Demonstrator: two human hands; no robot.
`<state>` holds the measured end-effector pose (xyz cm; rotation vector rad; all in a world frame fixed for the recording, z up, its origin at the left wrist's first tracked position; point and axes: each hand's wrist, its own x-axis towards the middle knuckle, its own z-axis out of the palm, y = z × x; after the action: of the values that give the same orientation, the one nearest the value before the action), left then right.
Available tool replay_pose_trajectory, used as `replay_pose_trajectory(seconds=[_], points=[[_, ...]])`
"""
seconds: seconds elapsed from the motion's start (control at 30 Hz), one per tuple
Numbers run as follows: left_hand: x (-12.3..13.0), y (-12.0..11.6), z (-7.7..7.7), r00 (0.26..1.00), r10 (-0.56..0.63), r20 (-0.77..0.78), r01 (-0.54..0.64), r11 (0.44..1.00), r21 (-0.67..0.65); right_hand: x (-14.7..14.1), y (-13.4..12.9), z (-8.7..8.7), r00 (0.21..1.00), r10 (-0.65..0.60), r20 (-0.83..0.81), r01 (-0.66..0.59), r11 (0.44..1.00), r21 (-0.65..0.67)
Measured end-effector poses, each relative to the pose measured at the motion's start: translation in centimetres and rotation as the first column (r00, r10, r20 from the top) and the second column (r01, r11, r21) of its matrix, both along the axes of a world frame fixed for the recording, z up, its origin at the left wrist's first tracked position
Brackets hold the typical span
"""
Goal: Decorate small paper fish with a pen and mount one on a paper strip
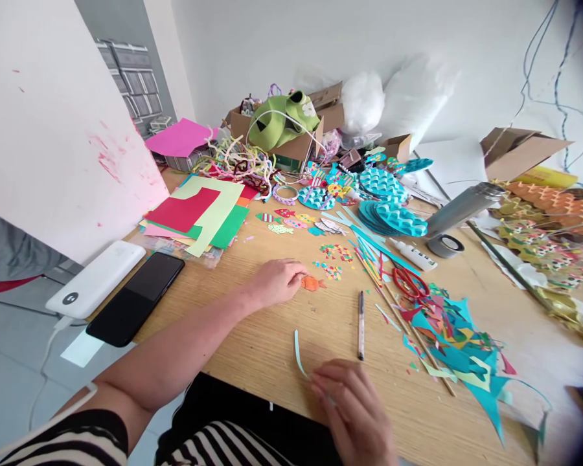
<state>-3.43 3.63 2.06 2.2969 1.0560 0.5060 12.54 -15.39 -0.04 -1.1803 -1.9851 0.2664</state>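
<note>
My left hand (282, 279) rests on the wooden table with its fingers curled and closed, the fingertips at the head of an orange paper fish (313, 283). Whether it pinches the fish or only presses on it is hard to make out. Near the front edge, my right hand (347, 404) is closed in a pinch on a thin pale blue paper strip (298, 353), whose free end curves up and away. A pen (361, 323) lies beyond the right hand. Small coloured paper dots (337, 254) are scattered just past the orange fish, and several finished-looking paper fish (284, 220) lie farther back.
Red-handled scissors (411, 283), wooden sticks (408, 317), a glue bottle (414, 254) and paper scraps (466, 336) lie to the right. A grey flask (464, 208) stands tilted in view behind them. Coloured paper sheets (184, 210), a phone (136, 298) and a white power bank (96, 278) are at left.
</note>
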Motion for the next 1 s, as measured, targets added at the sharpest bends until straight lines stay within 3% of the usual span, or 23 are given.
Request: replay_pose_trajectory(seconds=[0.13, 0.23, 0.3, 0.37, 0.43, 0.53, 0.63, 0.7, 0.77, 0.8, 0.87, 1.0], points=[[0.1, 0.1, 0.2, 0.998, 0.049, 0.034, -0.044, 0.991, -0.125, 0.7, 3.0, 2.4, 0.958, -0.252, -0.139, 0.266, 0.959, 0.096], [0.1, 0.2, 0.1, 0.999, -0.003, 0.036, 0.016, 0.932, -0.362, 1.0, 5.1, 3.7, 0.951, -0.29, -0.109, 0.309, 0.913, 0.265], [0.0, 0.3, 0.1, 0.996, -0.052, 0.067, 0.083, 0.759, -0.646, 1.0, 5.9, 3.9, 0.97, -0.242, -0.034, 0.239, 0.906, 0.349], [0.0, 0.4, 0.0, 0.987, -0.068, 0.145, 0.157, 0.584, -0.797, 0.8, 6.3, 3.5, 0.985, -0.16, 0.068, 0.125, 0.923, 0.364], [-0.1, 0.5, -0.3, 0.967, -0.04, 0.252, 0.234, 0.528, -0.816, 0.6, 6.4, 2.9, 0.985, -0.052, 0.162, -0.004, 0.944, 0.329], [-0.3, 0.8, -0.7, 0.928, 0.041, 0.37, 0.29, 0.545, -0.787, 0.4, 6.4, 2.4, 0.973, 0.058, 0.224, -0.119, 0.955, 0.27], [-0.3, 1.2, -1.1, 0.906, 0.097, 0.411, 0.29, 0.565, -0.772, 0.9, 6.7, 2.6, 0.983, 0.081, 0.167, -0.116, 0.971, 0.211], [-0.3, 1.3, -1.1, 0.888, 0.135, 0.439, 0.287, 0.583, -0.76, 1.6, 7.4, 3.1, 0.999, 0.016, 0.035, -0.021, 0.99, 0.14], [-0.2, 1.3, -1.2, 0.864, 0.179, 0.471, 0.278, 0.61, -0.742, 2.1, 8.4, 3.5, 0.98, -0.153, -0.125, 0.151, 0.988, -0.029], [-0.2, 1.3, -1.2, 0.849, 0.203, 0.487, 0.27, 0.626, -0.732, 2.2, 9.0, 3.6, 0.953, -0.239, -0.183, 0.212, 0.964, -0.158], [0.0, 1.2, -1.2, 0.82, 0.246, 0.517, 0.251, 0.657, -0.71, 2.0, 10.3, 3.7, 0.918, -0.303, -0.258, 0.182, 0.896, -0.405], [0.2, 1.2, -1.3, 0.774, 0.297, 0.559, 0.21, 0.714, -0.669, 0.2, 12.3, 3.1, 0.877, -0.306, -0.372, 0.013, 0.787, -0.617]])
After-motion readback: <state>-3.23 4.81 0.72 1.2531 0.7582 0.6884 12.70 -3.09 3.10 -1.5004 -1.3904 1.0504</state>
